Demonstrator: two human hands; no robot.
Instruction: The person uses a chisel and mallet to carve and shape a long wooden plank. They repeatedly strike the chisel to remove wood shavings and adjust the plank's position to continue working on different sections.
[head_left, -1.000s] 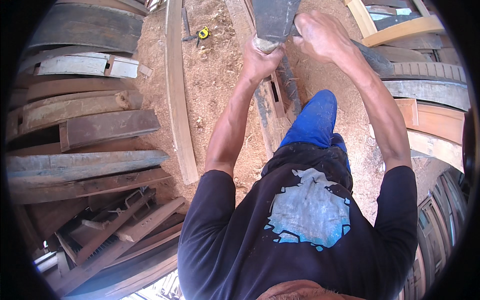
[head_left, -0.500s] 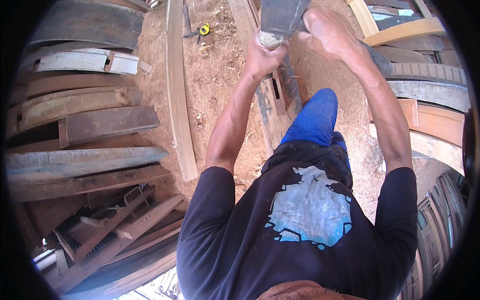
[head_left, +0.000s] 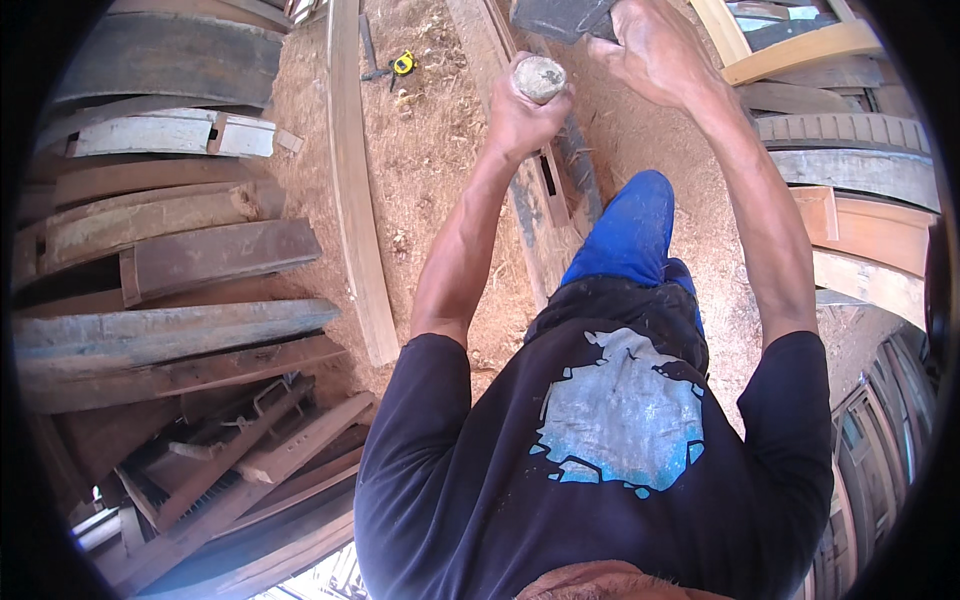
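My left hand (head_left: 525,122) is wrapped round an upright chisel (head_left: 540,79). Only the round, worn, pale end of its handle shows; the blade is hidden below my fist. In my right hand (head_left: 655,52) is a dark, blocky mallet (head_left: 563,16), cut off by the top edge of the picture. A small gap lies between the mallet head and the handle end. Beneath my left hand runs a long wooden beam (head_left: 533,225) with a dark narrow slot beside my forearm.
A long pale plank (head_left: 358,200) lies on the shaving-covered ground to the left. Beyond it are a yellow tape measure (head_left: 403,64) and a dark long-handled tool (head_left: 367,42). Stacked timber (head_left: 220,250) fills the left side; more boards (head_left: 865,230) are piled at right.
The mallet has come away from the chisel's handle end, moving up the picture and tilting. My left hand stays in about the same place, with the handle end now uncovered.
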